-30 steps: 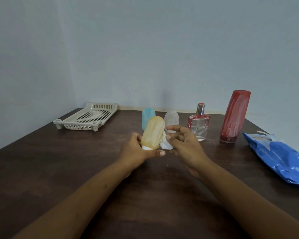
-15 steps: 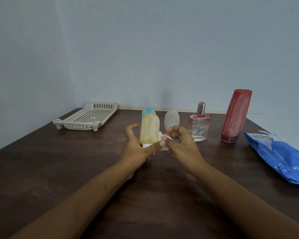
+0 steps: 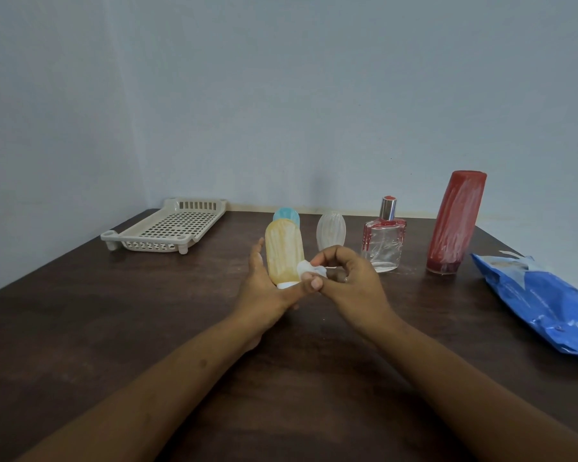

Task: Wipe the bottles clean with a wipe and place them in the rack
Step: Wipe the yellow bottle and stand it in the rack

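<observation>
My left hand (image 3: 264, 288) holds a small orange bottle (image 3: 283, 250) upright above the table, white cap down, thumb across its base. My right hand (image 3: 347, 281) pinches a crumpled white wipe (image 3: 309, 270) against the bottle's lower right side. Behind stand a blue bottle (image 3: 286, 215), mostly hidden by the orange one, a clear small bottle (image 3: 331, 230), a glass perfume bottle (image 3: 383, 240) with red trim and a tall red bottle (image 3: 454, 225) with white smears. The beige perforated rack (image 3: 167, 228) lies empty at the far left.
A blue wipes packet (image 3: 541, 301) lies at the right edge of the dark wooden table (image 3: 114, 321). Pale walls close the table's far side and left side.
The orange bottle went from tilted to upright in my left hand. My right hand brought the wipe down to the bottle's lower right side.
</observation>
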A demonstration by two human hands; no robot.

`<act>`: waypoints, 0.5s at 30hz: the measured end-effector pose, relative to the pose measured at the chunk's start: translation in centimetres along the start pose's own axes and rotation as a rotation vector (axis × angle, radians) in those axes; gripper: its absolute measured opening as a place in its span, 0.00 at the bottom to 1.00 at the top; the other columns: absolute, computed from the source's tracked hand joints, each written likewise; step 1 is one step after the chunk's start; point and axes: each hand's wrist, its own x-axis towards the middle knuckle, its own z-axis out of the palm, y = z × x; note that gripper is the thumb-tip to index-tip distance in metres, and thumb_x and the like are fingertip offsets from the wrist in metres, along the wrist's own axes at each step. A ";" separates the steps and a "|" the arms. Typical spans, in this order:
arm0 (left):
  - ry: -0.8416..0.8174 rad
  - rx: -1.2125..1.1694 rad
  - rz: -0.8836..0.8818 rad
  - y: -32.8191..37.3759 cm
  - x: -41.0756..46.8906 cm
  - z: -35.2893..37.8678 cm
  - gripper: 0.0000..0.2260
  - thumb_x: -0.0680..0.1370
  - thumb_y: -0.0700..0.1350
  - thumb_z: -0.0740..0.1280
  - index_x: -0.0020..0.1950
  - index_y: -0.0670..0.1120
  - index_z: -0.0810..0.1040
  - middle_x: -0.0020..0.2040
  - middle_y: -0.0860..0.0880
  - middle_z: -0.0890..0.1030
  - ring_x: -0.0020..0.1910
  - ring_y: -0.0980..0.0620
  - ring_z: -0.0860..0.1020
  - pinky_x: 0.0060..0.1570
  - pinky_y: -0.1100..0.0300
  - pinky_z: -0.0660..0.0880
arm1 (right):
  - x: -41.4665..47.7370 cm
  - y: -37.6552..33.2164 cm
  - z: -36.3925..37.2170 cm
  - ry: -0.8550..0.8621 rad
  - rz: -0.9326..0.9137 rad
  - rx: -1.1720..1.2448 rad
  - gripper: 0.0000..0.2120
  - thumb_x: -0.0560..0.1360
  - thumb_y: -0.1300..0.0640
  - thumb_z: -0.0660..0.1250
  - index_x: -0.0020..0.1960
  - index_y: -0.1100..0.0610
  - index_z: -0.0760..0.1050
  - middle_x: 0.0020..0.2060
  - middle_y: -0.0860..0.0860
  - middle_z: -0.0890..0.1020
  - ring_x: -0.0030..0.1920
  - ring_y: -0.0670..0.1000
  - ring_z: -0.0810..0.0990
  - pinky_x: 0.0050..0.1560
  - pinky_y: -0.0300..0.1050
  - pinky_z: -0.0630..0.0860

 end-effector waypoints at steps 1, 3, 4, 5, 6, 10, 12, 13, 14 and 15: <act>-0.029 -0.005 0.000 -0.1 0.1 0.0 0.58 0.57 0.59 0.82 0.78 0.55 0.50 0.63 0.55 0.75 0.57 0.57 0.77 0.45 0.65 0.78 | 0.0 0.0 -0.1 0.001 0.004 -0.002 0.08 0.69 0.66 0.73 0.43 0.57 0.76 0.39 0.51 0.81 0.40 0.46 0.82 0.37 0.38 0.77; -0.105 -0.009 -0.017 -0.1 0.2 -0.1 0.55 0.61 0.51 0.82 0.78 0.54 0.48 0.65 0.54 0.74 0.59 0.60 0.76 0.47 0.70 0.76 | 0.1 0.0 -0.3 0.016 0.011 -0.018 0.07 0.70 0.66 0.72 0.43 0.58 0.76 0.38 0.50 0.81 0.38 0.44 0.81 0.36 0.36 0.76; -0.145 -0.015 -0.030 -0.2 0.2 -0.1 0.54 0.64 0.47 0.80 0.79 0.54 0.46 0.66 0.54 0.74 0.59 0.61 0.76 0.49 0.72 0.76 | 0.1 0.0 -0.4 0.027 0.014 -0.029 0.07 0.70 0.66 0.72 0.43 0.58 0.76 0.38 0.49 0.81 0.38 0.43 0.81 0.36 0.36 0.76; -0.187 -0.021 -0.046 -0.3 0.3 -0.1 0.54 0.67 0.44 0.79 0.79 0.54 0.43 0.67 0.54 0.74 0.58 0.62 0.77 0.51 0.71 0.76 | 0.2 0.1 -0.6 0.040 0.024 -0.043 0.06 0.70 0.65 0.72 0.43 0.57 0.76 0.39 0.48 0.81 0.39 0.43 0.81 0.37 0.37 0.77; -0.221 -0.026 -0.064 -0.4 0.3 -0.1 0.54 0.69 0.41 0.77 0.79 0.54 0.40 0.67 0.55 0.74 0.58 0.62 0.77 0.54 0.69 0.76 | 0.3 0.1 -0.8 0.054 0.038 -0.053 0.06 0.70 0.64 0.72 0.44 0.56 0.76 0.40 0.48 0.81 0.42 0.45 0.81 0.40 0.38 0.78; -0.308 -0.094 -0.109 -0.3 0.4 -0.6 0.54 0.72 0.37 0.74 0.78 0.56 0.34 0.70 0.53 0.73 0.65 0.57 0.75 0.66 0.57 0.72 | 0.5 0.2 -1.4 0.079 0.072 -0.075 0.07 0.71 0.64 0.72 0.44 0.55 0.76 0.44 0.49 0.81 0.47 0.49 0.81 0.44 0.42 0.80; -0.353 -0.150 -0.141 -0.1 0.3 -0.8 0.51 0.75 0.33 0.70 0.78 0.58 0.34 0.69 0.52 0.74 0.65 0.54 0.76 0.65 0.56 0.72 | 0.4 0.1 -1.4 0.075 0.074 -0.068 0.07 0.70 0.64 0.72 0.44 0.55 0.76 0.44 0.50 0.81 0.47 0.50 0.81 0.45 0.43 0.81; -0.380 -0.186 -0.158 0.0 0.3 -0.9 0.49 0.75 0.31 0.68 0.78 0.58 0.35 0.69 0.51 0.75 0.64 0.52 0.77 0.64 0.55 0.74 | 0.4 0.1 -1.5 0.078 0.080 -0.067 0.07 0.70 0.64 0.72 0.44 0.55 0.76 0.44 0.50 0.81 0.47 0.50 0.81 0.45 0.44 0.81; -0.402 -0.221 -0.172 0.1 0.3 -0.9 0.47 0.76 0.30 0.66 0.78 0.59 0.38 0.67 0.49 0.76 0.63 0.50 0.78 0.61 0.55 0.76 | 0.5 0.2 -1.5 0.083 0.084 -0.066 0.07 0.70 0.64 0.72 0.44 0.55 0.76 0.44 0.50 0.81 0.48 0.51 0.81 0.46 0.45 0.81; -0.415 -0.248 -0.183 0.1 0.2 -0.8 0.44 0.76 0.29 0.64 0.79 0.59 0.43 0.66 0.48 0.77 0.61 0.48 0.79 0.58 0.54 0.78 | 0.5 0.3 -1.6 0.090 0.085 -0.070 0.07 0.70 0.64 0.72 0.44 0.55 0.76 0.44 0.50 0.81 0.48 0.50 0.81 0.47 0.45 0.80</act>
